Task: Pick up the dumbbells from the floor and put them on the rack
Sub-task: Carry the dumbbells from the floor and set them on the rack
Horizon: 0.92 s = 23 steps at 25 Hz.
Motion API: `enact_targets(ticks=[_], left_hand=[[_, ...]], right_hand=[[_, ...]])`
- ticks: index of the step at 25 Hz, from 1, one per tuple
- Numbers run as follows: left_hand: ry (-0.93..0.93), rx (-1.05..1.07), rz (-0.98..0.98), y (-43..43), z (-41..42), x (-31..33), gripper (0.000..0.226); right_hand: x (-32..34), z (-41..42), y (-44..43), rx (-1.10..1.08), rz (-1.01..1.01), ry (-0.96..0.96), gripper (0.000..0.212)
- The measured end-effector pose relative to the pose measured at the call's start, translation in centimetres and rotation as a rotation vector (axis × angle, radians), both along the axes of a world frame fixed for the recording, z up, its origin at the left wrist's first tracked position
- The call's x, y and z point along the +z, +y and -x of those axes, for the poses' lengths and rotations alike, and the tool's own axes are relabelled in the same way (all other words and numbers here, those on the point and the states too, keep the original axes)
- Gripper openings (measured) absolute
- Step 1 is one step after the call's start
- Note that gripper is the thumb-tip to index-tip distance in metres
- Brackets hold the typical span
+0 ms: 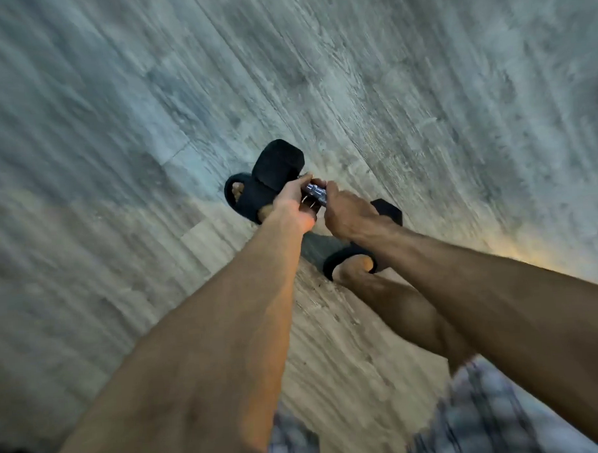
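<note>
A black hex dumbbell (pixel 277 162) with a chrome handle hangs near the middle of the view, above the floor. Both hands hold its handle side by side. My left hand (pixel 294 199) wraps the left part of the handle, next to the far head. My right hand (pixel 345 212) grips the right part and hides most of the near head (pixel 389 210). A short shiny piece of handle shows between the two hands. No rack is in view.
The grey wood-plank floor (pixel 421 84) fills the view and is blurred by motion. My two feet in black open-toe slippers (pixel 246 194) stand right under the dumbbell. Checked shorts (pixel 470 407) show at the bottom edge.
</note>
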<state>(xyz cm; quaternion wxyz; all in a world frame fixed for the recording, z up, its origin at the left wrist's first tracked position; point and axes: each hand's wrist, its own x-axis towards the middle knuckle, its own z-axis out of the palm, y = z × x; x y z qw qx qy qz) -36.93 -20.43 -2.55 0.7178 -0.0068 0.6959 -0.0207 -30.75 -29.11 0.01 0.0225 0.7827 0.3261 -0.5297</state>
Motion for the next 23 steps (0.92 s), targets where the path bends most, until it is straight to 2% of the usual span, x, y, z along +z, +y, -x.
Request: enact_targets(ticks=[3,7,8,11,13,18,23], left_hand=[[-0.057,0.159,-0.037,2.8,2.2,8.7,0.031],[-0.101,0.360,-0.094,6.7,6.0,18.6,0.058],[-0.131,0.384,-0.089,8.0,7.4,21.5,0.056],[-0.183,0.539,-0.102,11.4,11.8,29.1,0.030],[-0.191,0.650,-0.128,13.2,15.1,32.2,0.025],[-0.171,0.925,-0.198,16.8,21.5,35.7,0.030],[-0.105,1.188,-0.256,20.2,27.7,36.3,0.026]], right_hand=[[9.7,0.6,4.3,0.110,0.008,-0.024,0.040],[21.1,3.2,10.4,0.304,0.028,-0.067,0.037],[23.8,4.3,12.0,0.365,0.022,-0.086,0.036],[31.0,7.8,16.9,0.540,-0.005,-0.120,0.036],[34.5,10.6,20.2,0.677,-0.032,-0.131,0.037],[37.8,17.3,27.0,0.963,-0.102,-0.145,0.037],[36.0,24.2,33.0,1.182,-0.109,-0.146,0.040]])
